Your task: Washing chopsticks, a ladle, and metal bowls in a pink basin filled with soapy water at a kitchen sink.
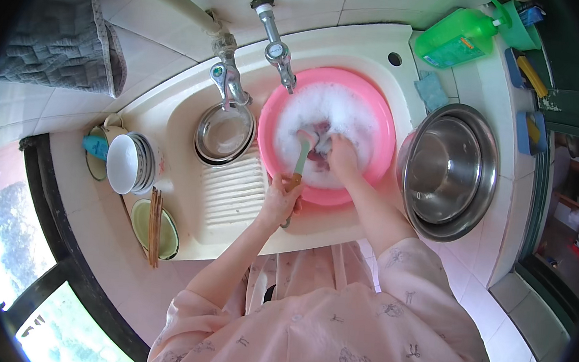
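Observation:
A pink plastic basin (385, 137) full of white suds (334, 103) stands in the cream sink (235, 228). My left hand (282, 198) is closed around the brown and green handle of a kitchen utensil (301, 156), at the basin's near left rim; the utensil's pale head dips into the foam. My right hand (342, 157) reaches into the suds just right of that head. Its fingertips are hidden by foam, so what they touch cannot be told. Between the two, something dark reddish shows through the water.
Two faucets (279, 52) (232, 82) rise behind the basin. Metal bowls (224, 132) sit left in the sink. White bowls (123, 164), chopsticks (155, 226) and a green-rimmed dish (170, 235) line the left ledge. Large steel basins (443, 167), a blue cloth (432, 90) and a green pump bottle (456, 38) are right.

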